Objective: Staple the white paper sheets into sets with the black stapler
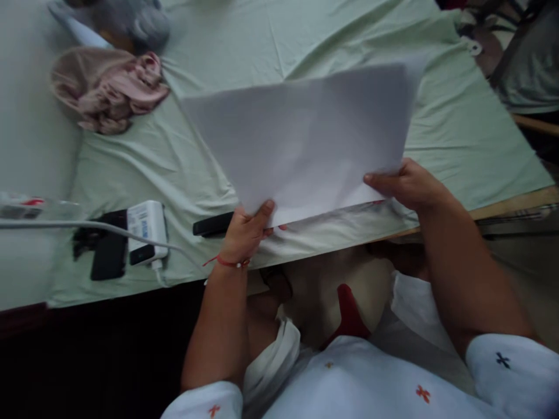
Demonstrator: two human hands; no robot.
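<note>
A white sheet of paper (305,139), perhaps more than one, is held up above a bed-like surface with a pale green cloth (463,139). My left hand (248,227) grips its lower left corner, thumb on top and fingers underneath. At the lower right edge, my right hand (406,183) pinches it with the thumb across the front. The paper's far edge and right side look blurred. Beside my left hand lies a long black object (212,224), partly hidden behind the hand.
To the left lie a white power bank (147,231) with a cable (100,226) plugged in and a dark phone (108,256). A crumpled pink cloth (113,90) sits at the far left. Bags and other items (484,46) crowd the far right.
</note>
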